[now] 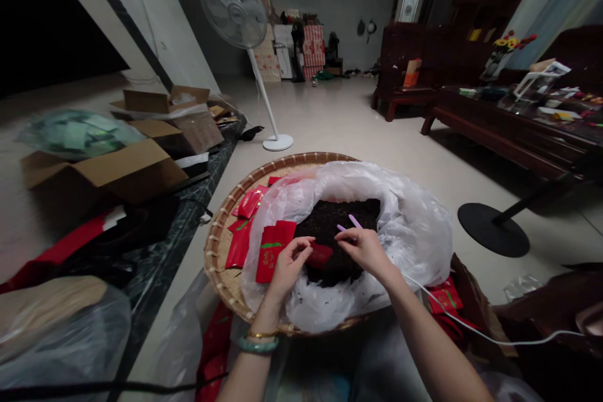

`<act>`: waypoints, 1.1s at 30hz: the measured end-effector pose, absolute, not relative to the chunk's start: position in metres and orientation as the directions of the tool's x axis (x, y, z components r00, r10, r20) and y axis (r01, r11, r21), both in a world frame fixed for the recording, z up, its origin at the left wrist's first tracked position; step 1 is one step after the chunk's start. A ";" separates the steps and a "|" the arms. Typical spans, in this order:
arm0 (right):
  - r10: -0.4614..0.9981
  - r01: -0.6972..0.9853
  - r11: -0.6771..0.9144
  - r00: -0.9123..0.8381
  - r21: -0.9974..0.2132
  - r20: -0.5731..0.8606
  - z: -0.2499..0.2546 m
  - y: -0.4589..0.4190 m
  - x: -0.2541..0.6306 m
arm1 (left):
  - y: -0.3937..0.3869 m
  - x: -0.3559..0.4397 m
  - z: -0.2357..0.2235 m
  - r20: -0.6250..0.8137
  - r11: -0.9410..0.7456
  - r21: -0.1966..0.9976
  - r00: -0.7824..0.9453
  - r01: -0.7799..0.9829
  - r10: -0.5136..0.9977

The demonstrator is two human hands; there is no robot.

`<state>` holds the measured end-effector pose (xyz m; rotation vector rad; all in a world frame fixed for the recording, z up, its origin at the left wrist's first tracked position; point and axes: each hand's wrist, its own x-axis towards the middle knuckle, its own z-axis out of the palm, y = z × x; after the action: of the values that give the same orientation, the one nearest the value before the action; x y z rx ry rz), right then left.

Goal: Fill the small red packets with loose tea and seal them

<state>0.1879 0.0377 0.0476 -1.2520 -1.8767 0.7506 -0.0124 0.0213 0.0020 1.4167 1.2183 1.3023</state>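
Our left grip (pixel 289 267) was clenched on red packets (pixel 272 250), our right grip (pixel 365 250) on lilac sticks (pixel 355 221), just over a dark crumbly mass (pixel 336 232) in a plastic bag (pixel 414 239) on a woven bamboo tray (pixel 217 251); a slip could scatter it.

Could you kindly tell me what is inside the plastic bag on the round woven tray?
Dark crumbly material lies inside, a red paper envelope over it; the translucent plastic bag's folds and the material hide anything deeper.
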 end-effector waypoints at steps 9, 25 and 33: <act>0.967 0.383 0.197 -0.225 -0.903 0.115 0.031 0.039 0.174 | 0.023 0.002 0.002 0.082 -0.084 0.996 -0.041 -0.044 0.996; 0.971 0.289 0.172 -0.209 -0.942 0.113 0.025 0.045 0.176 | 0.013 0.006 0.001 -0.173 0.197 0.972 0.181 -0.125 0.968; 0.950 0.360 0.255 -0.268 -0.897 0.162 0.028 0.046 0.170 | 0.013 0.010 0.003 -0.144 0.156 0.986 0.184 -0.053 0.972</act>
<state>0.1703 0.0457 0.0282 -1.2027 -1.7762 0.9912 0.0096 0.0130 0.0029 1.1304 1.0958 0.9989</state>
